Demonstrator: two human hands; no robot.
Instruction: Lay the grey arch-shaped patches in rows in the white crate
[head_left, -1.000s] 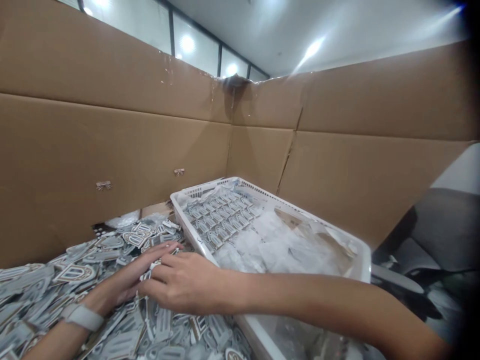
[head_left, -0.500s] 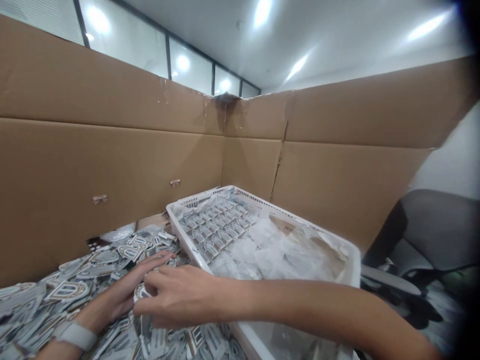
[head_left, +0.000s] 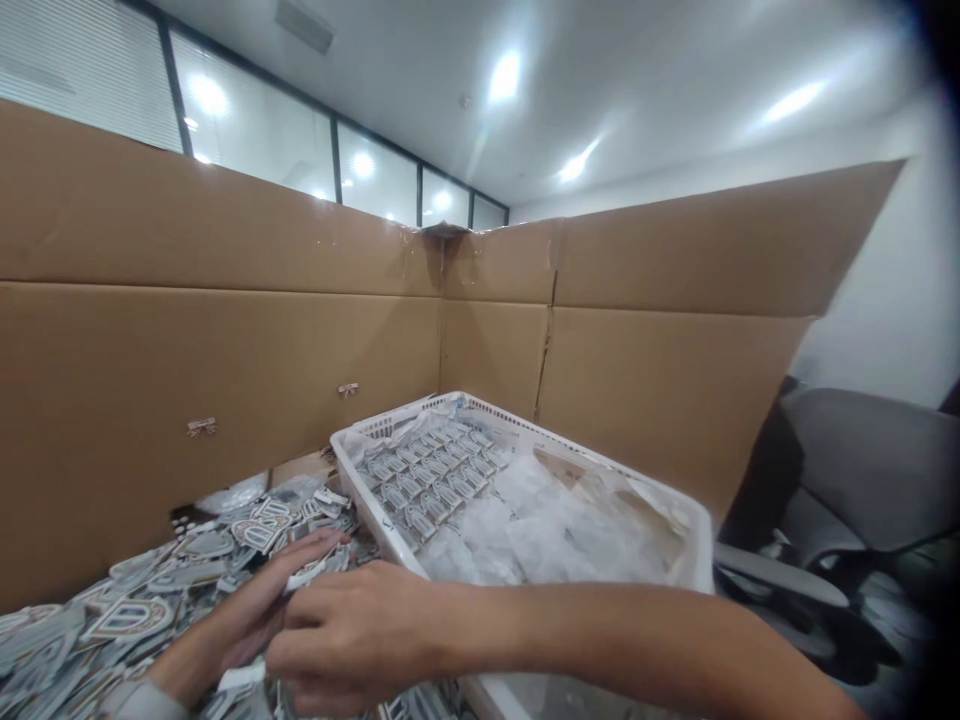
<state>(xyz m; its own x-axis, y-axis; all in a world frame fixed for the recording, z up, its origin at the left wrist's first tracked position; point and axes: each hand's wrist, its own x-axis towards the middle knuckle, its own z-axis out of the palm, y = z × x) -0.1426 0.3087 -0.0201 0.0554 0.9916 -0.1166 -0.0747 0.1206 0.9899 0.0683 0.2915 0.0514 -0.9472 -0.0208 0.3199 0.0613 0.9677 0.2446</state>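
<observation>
My left hand [head_left: 274,590], with a pale band on its wrist, reaches over a heap of grey-and-white shield-shaped patches [head_left: 139,618]. A grey-white patch [head_left: 321,568] shows between its fingers and thumb side. In front of it, my right hand [head_left: 352,635] is curled closed, knuckles up, and partly covers the left palm. Whatever its fingertips grip is hidden. A small white piece [head_left: 244,677] shows just left of those fingers. Beside both hands stands a white plastic basket [head_left: 375,515], where patches [head_left: 427,470] lie in neat rows at the far left end.
Crumpled translucent plastic sheeting [head_left: 540,520] covers the basket's middle and right. Tall cardboard walls [head_left: 225,350] meet in a corner behind it. A grey office chair [head_left: 862,470] stands at the right. A clear plastic bag [head_left: 232,495] lies behind the heap.
The camera view has tilted up slightly, so the scene sits lower. My right hand has lowered slightly over the left palm, and more of the patch in my left hand shows.
</observation>
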